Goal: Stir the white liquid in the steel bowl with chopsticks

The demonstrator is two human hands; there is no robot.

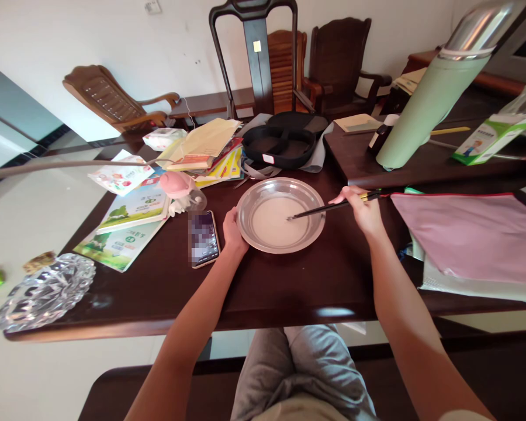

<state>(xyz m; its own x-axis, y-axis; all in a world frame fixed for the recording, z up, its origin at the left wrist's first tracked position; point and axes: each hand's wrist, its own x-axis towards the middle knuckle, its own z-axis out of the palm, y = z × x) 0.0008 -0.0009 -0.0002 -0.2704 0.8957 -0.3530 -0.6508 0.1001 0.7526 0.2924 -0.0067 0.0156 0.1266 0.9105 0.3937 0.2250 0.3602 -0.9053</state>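
Observation:
A shallow metal bowl (245,219) with pale whitish liquid sits on the dark wooden table (289,286) in front of me. My left hand (233,231) is curled round the bowl's left rim. My right hand (363,206) is closed on a pair of dark chopsticks (328,209), whose tips reach into the liquid near the bowl's middle.
A phone (204,238) lies just left of my left hand. Books and leaflets (134,213), a pink toy (177,186) and a glass ashtray (46,290) fill the left side. A black tray (283,143), a green flask (429,99) and a pink pouch (469,234) lie behind and right.

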